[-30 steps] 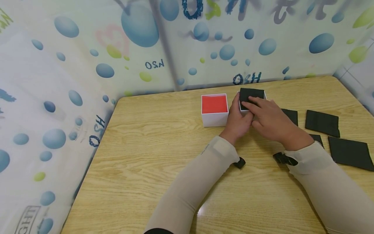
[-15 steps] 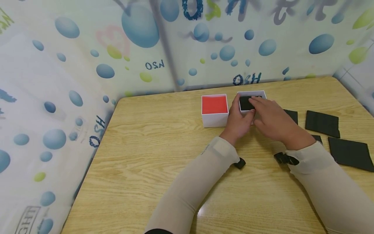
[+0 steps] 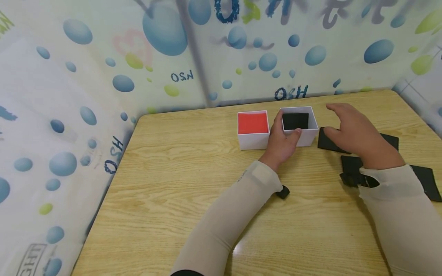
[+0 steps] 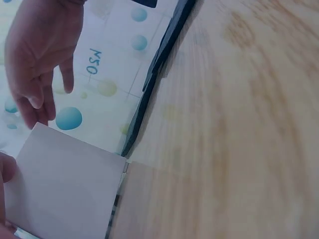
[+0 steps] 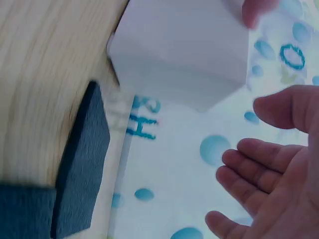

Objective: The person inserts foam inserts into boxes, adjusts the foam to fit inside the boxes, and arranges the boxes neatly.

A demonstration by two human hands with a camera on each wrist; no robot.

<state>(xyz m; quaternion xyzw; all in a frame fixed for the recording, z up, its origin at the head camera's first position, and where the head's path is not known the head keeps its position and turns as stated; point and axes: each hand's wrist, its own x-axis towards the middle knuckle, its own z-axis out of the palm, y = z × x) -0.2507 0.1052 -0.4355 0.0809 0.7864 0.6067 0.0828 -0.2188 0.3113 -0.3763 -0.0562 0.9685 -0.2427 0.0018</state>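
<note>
My left hand [image 3: 280, 147] grips the left front corner of an open-topped white box [image 3: 306, 138], its thumb on the front wall. A black foam sheet [image 3: 295, 121] lies inside that box, below the rim. To the box's right my right hand [image 3: 360, 134] hovers with fingers extended and nothing in its grasp. In the right wrist view, the right hand [image 5: 279, 184] is spread apart from the white box [image 5: 184, 47]. Flat black sheets, one of them a black piece [image 3: 328, 142], lie under and beside the right hand, partly hidden by it.
A second white box [image 3: 253, 142] with a red top surface [image 3: 253, 122] stands just left of my left hand. Another black sheet [image 3: 428, 182] lies at the table's right. Behind the wooden table [image 3: 172, 172] rises a patterned wall covering [image 3: 221, 57].
The black foam sheet has gone down from the rim into the white box. My right hand has let go of it and moved right, over the other sheets. My left hand stays put.
</note>
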